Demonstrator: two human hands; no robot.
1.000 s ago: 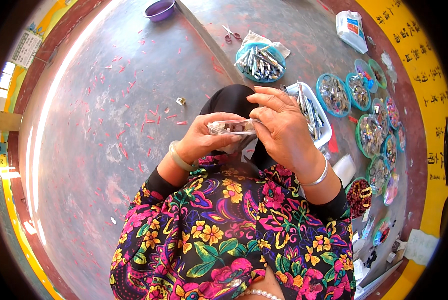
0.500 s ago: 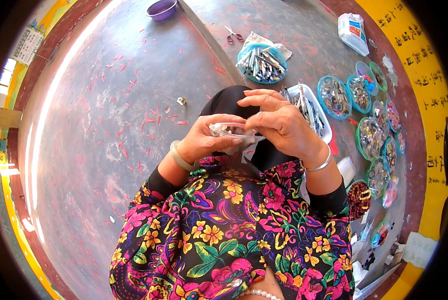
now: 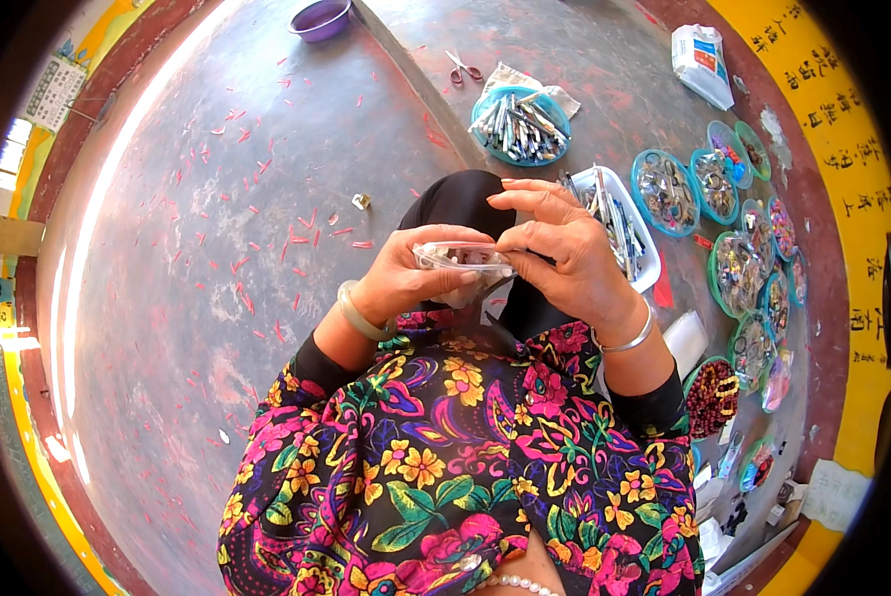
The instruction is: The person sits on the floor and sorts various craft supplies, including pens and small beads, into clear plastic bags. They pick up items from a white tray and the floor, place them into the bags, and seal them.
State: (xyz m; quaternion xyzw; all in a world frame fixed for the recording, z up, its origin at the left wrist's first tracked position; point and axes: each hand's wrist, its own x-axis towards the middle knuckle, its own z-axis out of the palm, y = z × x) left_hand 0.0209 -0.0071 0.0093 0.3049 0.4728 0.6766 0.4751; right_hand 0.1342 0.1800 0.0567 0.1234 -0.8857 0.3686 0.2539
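Note:
My left hand grips a small clear plastic packet with small metal pieces inside, holding it level in front of my chest. My right hand pinches the packet's right end between thumb and forefinger, the other fingers spread above it. A bangle sits on each wrist. Both arms wear black sleeves under a bright flowered garment. A black cloth lies on my lap beneath the hands.
A white tray of metal rods lies right of my hands. A blue bowl of rods, red scissors and a purple bowl sit farther off. Several round trays of small parts line the right side. Red scraps litter the grey floor.
Both hands stayed together on the packet. My right hand's fingers have lifted and spread slightly while its thumb and forefinger pinch the packet's end.

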